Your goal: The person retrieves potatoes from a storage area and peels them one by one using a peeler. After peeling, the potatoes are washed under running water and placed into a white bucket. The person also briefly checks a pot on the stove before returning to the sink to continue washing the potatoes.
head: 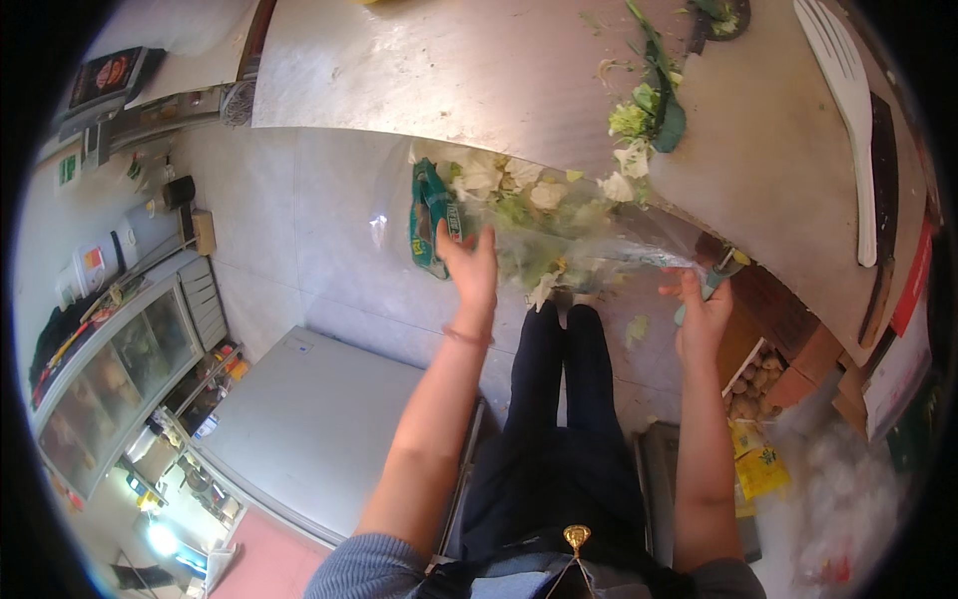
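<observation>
A clear plastic bag [516,247] holds leafy scraps and pale vegetable trimmings [479,176], just below the front edge of the worktop. On its left side lies a green printed plastic wrapper [426,224]. My left hand [473,262] is by that wrapper, thumb and fingers spread, slightly blurred; whether it touches the plastic is unclear. My right hand [703,307] grips a small tool with a pale green handle [709,284] and a short metal end, beside the gathered right end of the bag. Whether those fingers also pinch the plastic is hard to tell.
Cauliflower-like trimmings and leaves [644,120] trail over the worktop [449,67]. A white slotted fork-shaped utensil [853,127] lies beside a dark-bladed knife [883,180] at right. Below stand potatoes in a box [752,382]. A grey chest-like surface [314,427] is at left.
</observation>
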### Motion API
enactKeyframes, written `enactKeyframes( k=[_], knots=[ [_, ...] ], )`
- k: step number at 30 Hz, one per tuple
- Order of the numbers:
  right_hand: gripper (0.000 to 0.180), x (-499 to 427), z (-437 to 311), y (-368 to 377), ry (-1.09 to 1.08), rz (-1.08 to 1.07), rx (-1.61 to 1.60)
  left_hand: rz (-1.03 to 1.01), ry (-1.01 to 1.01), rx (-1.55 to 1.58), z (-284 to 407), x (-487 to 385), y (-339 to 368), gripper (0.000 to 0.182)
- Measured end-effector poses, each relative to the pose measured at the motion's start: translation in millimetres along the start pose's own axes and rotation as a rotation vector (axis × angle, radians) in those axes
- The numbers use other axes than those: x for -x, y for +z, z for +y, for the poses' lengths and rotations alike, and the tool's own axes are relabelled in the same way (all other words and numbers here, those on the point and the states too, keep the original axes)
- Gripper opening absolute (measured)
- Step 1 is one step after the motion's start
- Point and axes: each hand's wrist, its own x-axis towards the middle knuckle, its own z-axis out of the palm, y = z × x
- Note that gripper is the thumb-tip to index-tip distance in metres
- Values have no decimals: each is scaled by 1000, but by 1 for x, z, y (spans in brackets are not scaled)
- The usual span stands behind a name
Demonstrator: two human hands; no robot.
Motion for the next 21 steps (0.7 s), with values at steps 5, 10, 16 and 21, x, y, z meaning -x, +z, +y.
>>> enactKeyframes(
  k=[5,10,16,21],
  knots=[
    [18,15,-13,-3,97,-14,-99,-605,104,-425,-59,93,11,46],
    [20,42,-11,-18,131,-14,-218,-74,588,-629,-31,94,80,57],
    [33,40,-3,-54,-217,-10,-61,-987,834,-1366,5,41,9,50],
    [24,38,-13,-26,-95,101,-285,-1134,782,-1298,-36,119,-65,49]
  ],
)
